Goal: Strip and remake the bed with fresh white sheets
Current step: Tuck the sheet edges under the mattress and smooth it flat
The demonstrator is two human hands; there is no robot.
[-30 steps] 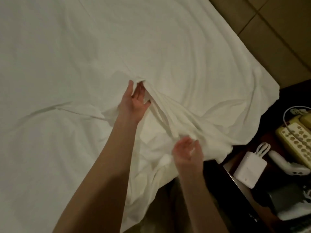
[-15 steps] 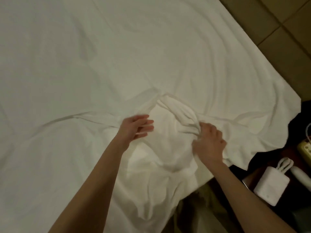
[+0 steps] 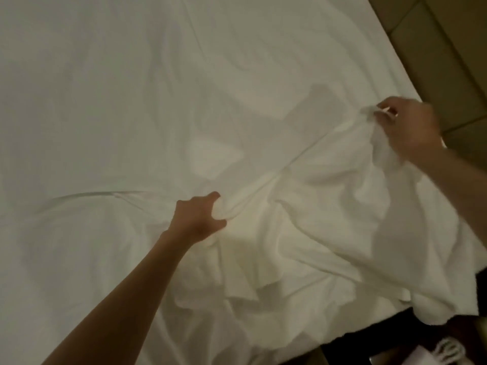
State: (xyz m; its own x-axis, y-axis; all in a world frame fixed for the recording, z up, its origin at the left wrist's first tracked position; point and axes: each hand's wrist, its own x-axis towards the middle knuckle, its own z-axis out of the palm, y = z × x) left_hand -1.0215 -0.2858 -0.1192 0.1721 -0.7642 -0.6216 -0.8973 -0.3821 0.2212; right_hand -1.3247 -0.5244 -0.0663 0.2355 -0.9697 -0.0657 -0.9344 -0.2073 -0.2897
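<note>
- Left hand [image 3: 200,216] fists a bunch of the white sheet [image 3: 131,101] mid-bed.
- Right hand [image 3: 411,127] pinches its edge near the far side.
- A taut fold runs between them.

Sheet [image 3: 158,101] — plain white; floor tiles [image 3: 448,61] — tan.

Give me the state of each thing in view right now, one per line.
White sheet: spread over the bed, bunched and wrinkled near the right edge, a fold stretched between the hands.
Left hand: gripping a gathered fold of the sheet.
Right hand: pinching the sheet's edge, lifted.
White object with looped cord: lying at the bottom right, partly cut off.
</note>
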